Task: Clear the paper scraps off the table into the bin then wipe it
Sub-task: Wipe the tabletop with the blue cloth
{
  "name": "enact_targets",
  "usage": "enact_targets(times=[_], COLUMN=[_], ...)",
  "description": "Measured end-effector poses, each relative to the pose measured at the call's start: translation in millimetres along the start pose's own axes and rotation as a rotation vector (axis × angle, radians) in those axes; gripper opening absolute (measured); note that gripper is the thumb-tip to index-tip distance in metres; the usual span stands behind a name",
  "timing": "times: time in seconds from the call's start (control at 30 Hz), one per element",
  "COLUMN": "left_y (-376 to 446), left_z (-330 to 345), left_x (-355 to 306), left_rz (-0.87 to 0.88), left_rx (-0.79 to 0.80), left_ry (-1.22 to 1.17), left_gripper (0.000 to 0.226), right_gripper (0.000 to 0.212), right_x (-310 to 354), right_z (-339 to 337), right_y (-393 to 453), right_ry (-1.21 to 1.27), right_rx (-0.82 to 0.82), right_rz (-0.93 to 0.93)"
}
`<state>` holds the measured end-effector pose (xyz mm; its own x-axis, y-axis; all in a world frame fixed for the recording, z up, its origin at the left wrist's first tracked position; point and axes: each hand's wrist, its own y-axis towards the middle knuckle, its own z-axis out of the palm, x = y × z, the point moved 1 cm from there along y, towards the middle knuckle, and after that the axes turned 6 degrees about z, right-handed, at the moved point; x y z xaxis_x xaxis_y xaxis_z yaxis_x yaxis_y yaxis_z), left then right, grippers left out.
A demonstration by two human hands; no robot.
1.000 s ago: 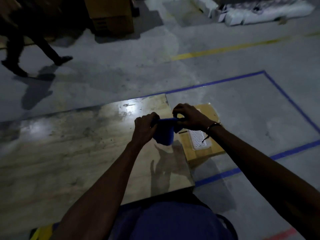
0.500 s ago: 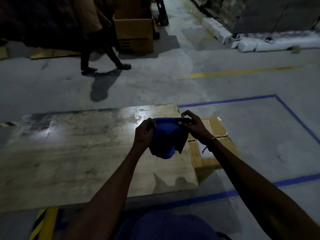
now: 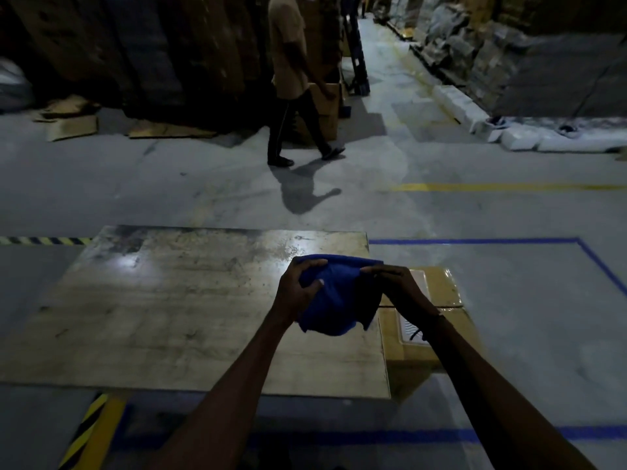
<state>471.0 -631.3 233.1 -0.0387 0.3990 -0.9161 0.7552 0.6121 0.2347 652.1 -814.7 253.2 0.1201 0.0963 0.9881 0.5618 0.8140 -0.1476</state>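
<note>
Both hands hold a crumpled dark blue cloth (image 3: 334, 300) in the air above the right part of the bench. The left hand (image 3: 298, 290) has its grip closed around the cloth's left side, fingers over the top edge and thumb pressed into the fabric. The right hand (image 3: 395, 283) pinches the cloth's upper right corner between fingertips, and the rest hangs loose below. Beneath them lies the worn, pale wooden bench (image 3: 190, 313), its top bare of scraps and shining where light strikes it. Just beside its right edge stands a taped brown cardboard box (image 3: 444, 290) with a white label on top, partly hidden by the right forearm. Blue tape lines (image 3: 475, 241) mark the grey concrete floor, and further off a person (image 3: 295, 83) walks past a stack of cartons
</note>
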Motion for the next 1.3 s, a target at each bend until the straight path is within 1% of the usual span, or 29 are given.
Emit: enact_targets(times=[0.13, 0.27, 0.37, 0.4, 0.5, 0.57, 0.63, 0.7, 0.8, 0.87, 1.0, 1.1, 1.3], left_y=[-6.0, -3.7, -0.1, 0.2, 0.7, 0.5, -1.7, -3.4, -4.1, -5.3, -6.5, -8.9, -21.0], left_z=[-6.1, -8.6, -11.4, -13.1, -24.8, -33.9, -43.7, -53.7, -64.0, -71.4, -81.6, -83.8, -73.5], left_x=[0.8, 4.7, 11.8, 13.8, 20.3, 23.5, 28.8, 35.4, 46.8, 54.9, 61.7, 67.2, 85.9], left_rz=[0.026, -0.027, -0.067, -0.078, -0.125, -0.159, -0.200, -0.222, -0.203, -0.197, -0.214, -0.211, -0.207], left_rx=[0.055, 0.064, 0.052, 0.026, -0.044, -0.043, -0.035, 0.005, 0.101, 0.166, 0.293, 0.359, 0.514], left_ry=[-0.003, -0.021, -0.109, -0.156, -0.262, -0.303, -0.338, -0.348, -0.283, -0.233, -0.133, -0.080, 0.070], left_gripper=[0.054, 0.058, 0.052, 0.048, 0.030, 0.024, 0.025, 0.030, 0.045, 0.056, 0.080, 0.098, 0.114], right_gripper=[0.034, 0.030, 0.032, 0.037, 0.061, 0.060, 0.052, 0.049, 0.048, 0.056, 0.078, 0.088, 0.099], right_x=[6.4, -1.1, -5.1, -5.3, -3.7, -4.3, -8.0, -13.8, -18.9, -22.5, -28.6, -35.2, -56.8], right_z=[2.9, 5.5, 12.7, 16.1, 27.0, 30.9, 35.5, 41.8, 51.1, 60.5, 72.1, 71.9, 59.0], right_y=[-7.6, -7.6, -7.5, -8.2, -5.5, -2.2, -0.2, 2.0, 3.7, 3.1, -2.2, -9.3, -16.7], right_ry=[0.035, 0.148, 0.107, 0.093, 0.061, 0.022, 0.008, 0.019, 0.054, 0.028, -0.095, -0.124, -0.267], right_rx=[0.040, 0.029, 0.039, 0.040, 0.047, 0.051, 0.043, 0.017, -0.002, 0.004, 0.013, 0.057, 0.075], right_rz=[0.046, 0.081, 0.102, 0.119, 0.136, 0.108, 0.106, 0.113, 0.141, 0.183, 0.229, 0.268, 0.350])
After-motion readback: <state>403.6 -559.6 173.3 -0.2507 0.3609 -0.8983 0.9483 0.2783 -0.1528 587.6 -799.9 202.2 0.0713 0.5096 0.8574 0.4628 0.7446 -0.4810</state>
